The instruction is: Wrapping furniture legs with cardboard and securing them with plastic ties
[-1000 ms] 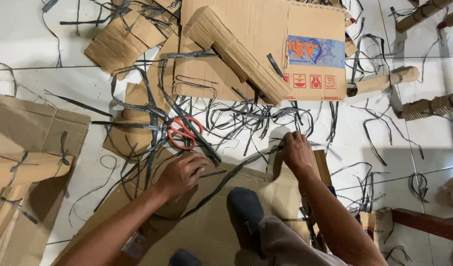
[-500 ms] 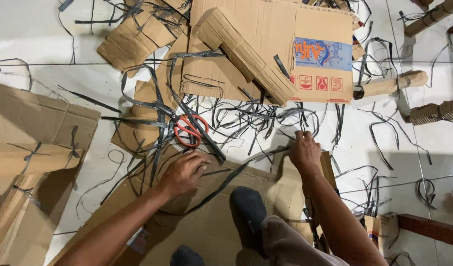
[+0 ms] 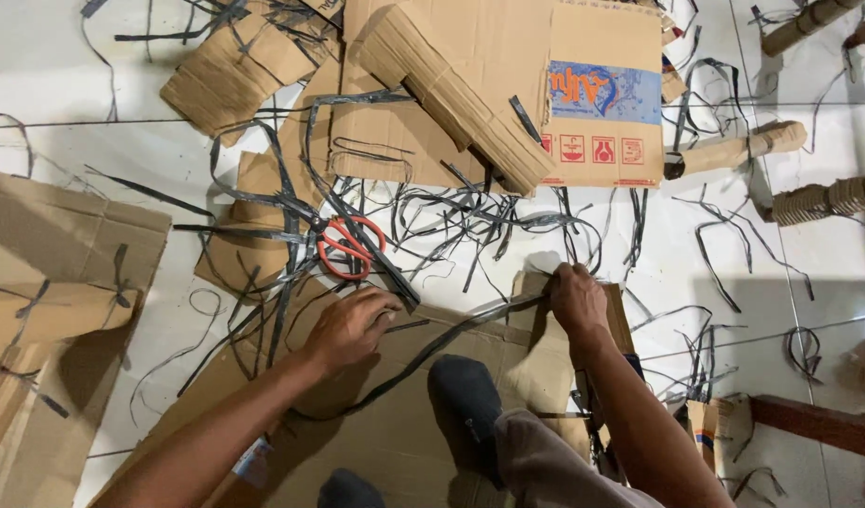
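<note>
My left hand rests on a flat brown cardboard sheet on the floor, fingers curled, pressing one end of a long black plastic strap. My right hand grips the other end of that strap at the sheet's far edge. The strap runs diagonally across the cardboard between the two hands. Red-handled scissors lie just beyond my left hand among loose straps. My foot in a dark sock stands on the cardboard between my arms.
Several black straps are scattered on the white tiled floor. A printed cardboard box, folded cardboard stacks and rolled cardboard tubes lie beyond. More cardboard lies at left, a wooden piece at right.
The view has shifted slightly. My right hand has moved a little down and right along the strap; my left hand stays pressed on the cardboard.
</note>
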